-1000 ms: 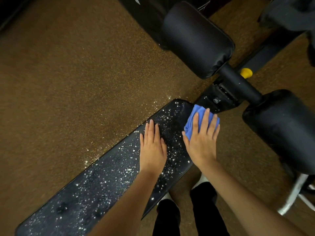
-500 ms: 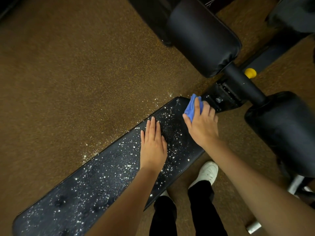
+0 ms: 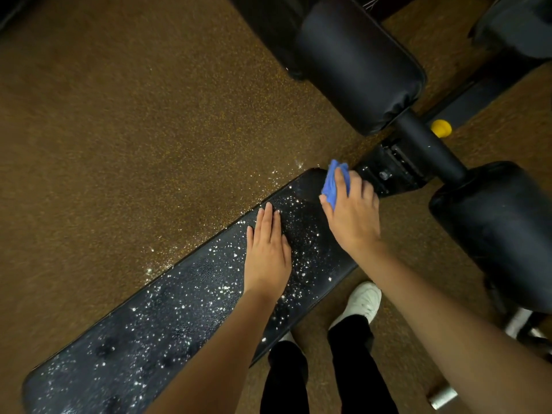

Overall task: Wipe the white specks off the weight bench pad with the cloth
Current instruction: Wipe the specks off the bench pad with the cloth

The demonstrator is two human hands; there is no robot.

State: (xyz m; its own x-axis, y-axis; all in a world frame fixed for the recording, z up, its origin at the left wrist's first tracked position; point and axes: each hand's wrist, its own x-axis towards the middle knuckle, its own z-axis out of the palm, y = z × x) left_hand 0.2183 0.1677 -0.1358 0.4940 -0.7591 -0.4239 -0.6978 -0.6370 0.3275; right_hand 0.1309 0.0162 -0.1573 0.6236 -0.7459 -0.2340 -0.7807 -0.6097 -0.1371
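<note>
A long black bench pad [image 3: 167, 312] runs from lower left to the centre, dotted all over with white specks. Its far end near the frame looks darker, with few specks. My left hand [image 3: 267, 252] lies flat on the pad, fingers straight and together. My right hand [image 3: 352, 213] holds a bunched blue cloth [image 3: 333, 182] against the pad's far end, fingers curled over it; part of the cloth is hidden under the hand.
Two black roller pads [image 3: 358, 64] [image 3: 498, 234] sit on a bar past the pad's end, with a yellow knob [image 3: 441, 128] behind. White specks lie scattered on the brown floor [image 3: 119, 130] along the pad's left edge. My feet [image 3: 361, 303] stand to the pad's right.
My right hand has slid the cloth forward to the pad's far end and bunched it up. That end now shows fewer specks. My left hand stays flat on the pad.
</note>
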